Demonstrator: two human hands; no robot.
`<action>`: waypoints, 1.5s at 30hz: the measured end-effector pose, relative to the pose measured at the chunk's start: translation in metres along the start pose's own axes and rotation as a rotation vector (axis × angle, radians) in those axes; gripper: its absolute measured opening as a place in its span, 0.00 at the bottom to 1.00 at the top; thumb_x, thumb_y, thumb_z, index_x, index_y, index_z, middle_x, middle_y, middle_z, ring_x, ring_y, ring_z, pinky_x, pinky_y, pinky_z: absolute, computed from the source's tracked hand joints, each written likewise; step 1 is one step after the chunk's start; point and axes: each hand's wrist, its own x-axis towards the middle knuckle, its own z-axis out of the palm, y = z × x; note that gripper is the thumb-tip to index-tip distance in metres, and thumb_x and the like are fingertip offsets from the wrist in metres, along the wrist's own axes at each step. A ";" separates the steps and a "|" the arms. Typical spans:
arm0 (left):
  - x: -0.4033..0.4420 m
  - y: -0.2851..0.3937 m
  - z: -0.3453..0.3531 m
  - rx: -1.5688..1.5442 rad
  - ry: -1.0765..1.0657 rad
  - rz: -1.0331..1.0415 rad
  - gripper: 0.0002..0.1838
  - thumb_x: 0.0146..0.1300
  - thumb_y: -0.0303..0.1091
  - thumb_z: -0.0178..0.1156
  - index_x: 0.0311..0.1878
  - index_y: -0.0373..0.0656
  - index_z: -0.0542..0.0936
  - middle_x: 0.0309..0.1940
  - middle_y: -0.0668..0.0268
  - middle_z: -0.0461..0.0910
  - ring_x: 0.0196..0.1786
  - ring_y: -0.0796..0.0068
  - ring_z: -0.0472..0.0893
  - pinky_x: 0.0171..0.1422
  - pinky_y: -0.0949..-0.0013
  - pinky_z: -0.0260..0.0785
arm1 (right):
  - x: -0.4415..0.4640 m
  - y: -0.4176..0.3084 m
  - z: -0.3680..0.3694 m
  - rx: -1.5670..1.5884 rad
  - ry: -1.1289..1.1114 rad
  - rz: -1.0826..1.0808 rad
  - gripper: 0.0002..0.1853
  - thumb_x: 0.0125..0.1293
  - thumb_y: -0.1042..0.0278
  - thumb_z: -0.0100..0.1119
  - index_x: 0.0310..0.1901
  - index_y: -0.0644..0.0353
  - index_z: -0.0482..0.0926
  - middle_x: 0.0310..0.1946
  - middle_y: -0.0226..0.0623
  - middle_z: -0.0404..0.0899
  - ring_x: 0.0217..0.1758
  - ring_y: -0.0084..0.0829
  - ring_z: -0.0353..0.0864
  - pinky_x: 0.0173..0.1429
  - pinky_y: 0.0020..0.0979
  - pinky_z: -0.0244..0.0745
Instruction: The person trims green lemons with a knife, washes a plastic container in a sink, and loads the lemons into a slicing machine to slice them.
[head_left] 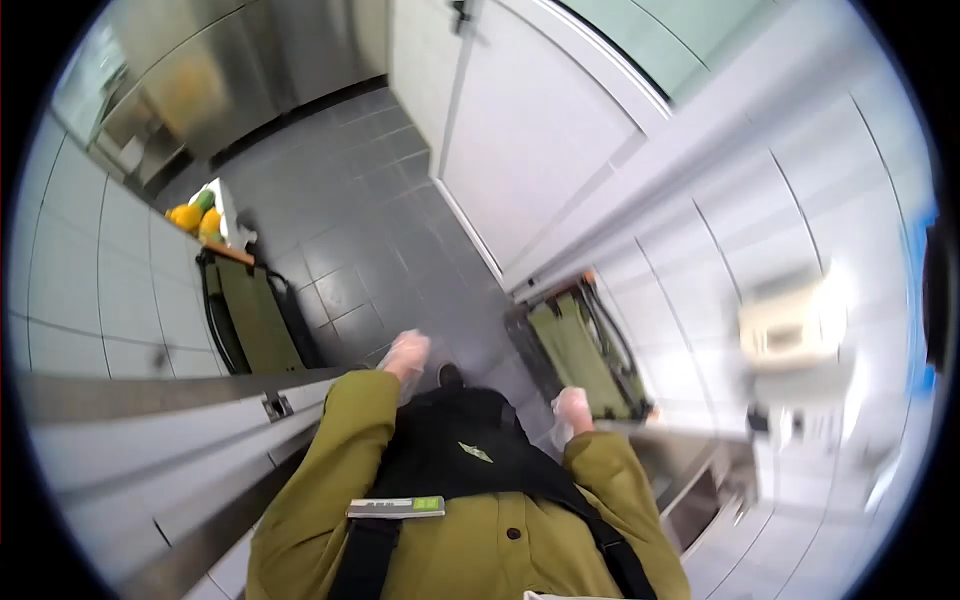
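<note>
The person's left hand (408, 355) hangs over the tiled floor (365, 200), apart from the green fabric chair (255, 318) at the floor's left edge. The right hand (572, 408) is near the other green chair (572, 345), at the right edge; whether it touches, I can't tell. Both are gloved; whether their fingers are apart or together, I can't tell.

Dark tiled floor (370, 155) is running up to the white door (545, 130). On it, a green fabric chair (572, 345) is standing just beside the door; a second green chair (262, 315) is standing across from the door.
</note>
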 end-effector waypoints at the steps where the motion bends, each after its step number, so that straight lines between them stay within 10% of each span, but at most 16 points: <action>1: 0.027 0.001 -0.031 -0.037 0.005 0.026 0.09 0.51 0.33 0.51 0.26 0.39 0.78 0.30 0.54 0.77 0.38 0.53 0.77 0.42 0.54 0.68 | 0.023 0.017 0.046 0.034 0.551 0.068 0.10 0.49 0.57 0.52 0.20 0.48 0.80 0.25 0.33 0.78 0.33 0.36 0.77 0.35 0.37 0.70; 2: 0.055 0.001 -0.056 -0.058 0.004 0.051 0.10 0.52 0.34 0.51 0.27 0.39 0.78 0.31 0.53 0.78 0.39 0.51 0.76 0.42 0.52 0.67 | 0.047 0.025 -0.015 0.036 -0.039 0.025 0.09 0.49 0.58 0.52 0.23 0.50 0.80 0.29 0.36 0.78 0.38 0.39 0.76 0.43 0.38 0.68; 3: 0.084 -0.002 -0.080 -0.272 0.066 -0.084 0.10 0.52 0.34 0.50 0.28 0.39 0.77 0.32 0.53 0.77 0.39 0.50 0.76 0.42 0.52 0.67 | 0.063 0.033 -0.038 -0.151 0.308 -0.045 0.05 0.46 0.63 0.53 0.22 0.51 0.76 0.24 0.36 0.75 0.30 0.37 0.73 0.35 0.37 0.66; 9: 0.199 -0.125 -0.211 -0.621 0.326 -0.482 0.11 0.55 0.35 0.46 0.33 0.39 0.76 0.35 0.51 0.77 0.42 0.50 0.76 0.47 0.55 0.67 | 0.277 0.087 -0.164 -0.097 -0.161 -0.045 0.11 0.52 0.61 0.51 0.34 0.53 0.80 0.34 0.35 0.77 0.42 0.35 0.75 0.42 0.34 0.69; 16: 0.123 -0.321 -0.258 -0.956 0.923 -1.208 0.12 0.54 0.37 0.49 0.30 0.40 0.78 0.29 0.52 0.78 0.36 0.51 0.78 0.41 0.56 0.71 | 0.711 0.087 -0.311 0.053 1.086 -0.680 0.15 0.59 0.71 0.48 0.46 0.68 0.72 0.42 0.55 0.72 0.53 0.53 0.68 0.60 0.49 0.62; 17: 0.105 -0.345 -0.257 -0.850 0.856 -1.306 0.12 0.55 0.35 0.48 0.31 0.38 0.78 0.28 0.51 0.78 0.35 0.51 0.78 0.40 0.57 0.71 | 0.765 0.046 -0.383 0.044 1.247 -0.795 0.11 0.57 0.70 0.48 0.38 0.66 0.74 0.38 0.53 0.73 0.47 0.53 0.71 0.53 0.48 0.67; 18: 0.082 -0.372 -0.250 -0.741 0.783 -1.397 0.12 0.55 0.33 0.48 0.31 0.36 0.78 0.27 0.50 0.78 0.34 0.52 0.79 0.38 0.58 0.72 | 0.797 -0.009 -0.486 0.225 0.423 -0.563 0.08 0.54 0.69 0.49 0.27 0.65 0.74 0.31 0.51 0.74 0.37 0.50 0.73 0.41 0.46 0.68; 22: 0.031 -0.496 -0.173 -0.741 0.628 -1.786 0.11 0.53 0.27 0.47 0.30 0.34 0.80 0.29 0.52 0.79 0.36 0.59 0.81 0.39 0.61 0.74 | 0.946 -0.236 -0.669 0.154 0.587 -0.755 0.08 0.52 0.70 0.47 0.20 0.62 0.73 0.20 0.50 0.72 0.25 0.48 0.74 0.29 0.42 0.68; 26: 0.016 -0.640 -0.212 -0.347 0.067 -1.449 0.10 0.52 0.29 0.50 0.28 0.37 0.81 0.28 0.55 0.80 0.35 0.61 0.81 0.39 0.61 0.74 | 0.993 -0.481 -0.744 0.736 0.257 -0.933 0.10 0.56 0.69 0.45 0.23 0.59 0.77 0.21 0.43 0.76 0.25 0.42 0.77 0.30 0.38 0.72; 28: 0.003 -0.686 -0.294 -0.615 0.515 -1.663 0.11 0.54 0.33 0.49 0.29 0.39 0.80 0.28 0.53 0.79 0.34 0.56 0.80 0.37 0.60 0.73 | 0.991 -0.589 -0.750 0.598 0.552 -1.289 0.11 0.56 0.67 0.45 0.24 0.59 0.77 0.24 0.41 0.77 0.28 0.41 0.78 0.33 0.39 0.73; 29: 0.008 -0.723 -0.271 -0.938 1.355 -1.858 0.12 0.57 0.35 0.48 0.28 0.39 0.78 0.26 0.50 0.77 0.35 0.52 0.79 0.36 0.57 0.70 | 0.999 -0.647 -0.759 0.149 0.464 -1.392 0.11 0.56 0.67 0.45 0.24 0.59 0.77 0.25 0.41 0.77 0.29 0.40 0.78 0.35 0.39 0.73; 32: -0.042 -0.823 -0.285 -0.760 1.631 -2.003 0.14 0.58 0.40 0.48 0.24 0.39 0.73 0.20 0.53 0.73 0.27 0.53 0.75 0.33 0.55 0.66 | 0.998 -0.772 -0.766 -0.278 0.299 -1.450 0.09 0.55 0.66 0.47 0.25 0.57 0.77 0.27 0.39 0.77 0.31 0.38 0.77 0.36 0.36 0.73; 34: -0.101 -0.879 -0.272 -0.641 1.426 -2.122 0.16 0.57 0.41 0.50 0.23 0.37 0.71 0.19 0.52 0.72 0.24 0.55 0.74 0.28 0.56 0.64 | 0.951 -0.811 -0.809 0.708 -0.308 -1.213 0.08 0.56 0.68 0.49 0.22 0.58 0.73 0.17 0.35 0.71 0.25 0.30 0.75 0.31 0.33 0.70; 36: -0.155 -0.917 -0.325 -1.149 2.048 -1.981 0.16 0.55 0.41 0.52 0.24 0.35 0.71 0.20 0.50 0.71 0.24 0.59 0.73 0.29 0.58 0.64 | 0.949 -0.856 -0.811 0.580 -0.483 -1.095 0.07 0.57 0.67 0.49 0.25 0.58 0.73 0.18 0.35 0.72 0.25 0.29 0.75 0.32 0.31 0.69; 39: -0.217 -0.983 -0.302 -1.084 1.673 -2.451 0.22 0.53 0.47 0.56 0.33 0.32 0.76 0.25 0.56 0.75 0.29 0.66 0.73 0.40 0.63 0.66 | 0.982 -0.921 -0.772 0.403 -0.496 -1.201 0.07 0.56 0.64 0.50 0.30 0.57 0.75 0.25 0.43 0.77 0.30 0.40 0.78 0.37 0.38 0.71; 45: -0.252 -1.027 -0.229 -1.693 2.333 -1.775 0.26 0.55 0.46 0.59 0.51 0.36 0.72 0.48 0.59 0.74 0.46 0.69 0.74 0.48 0.67 0.66 | 0.950 -1.093 -0.770 0.094 -0.687 -1.395 0.28 0.54 0.47 0.54 0.48 0.65 0.73 0.44 0.50 0.75 0.50 0.43 0.74 0.53 0.35 0.69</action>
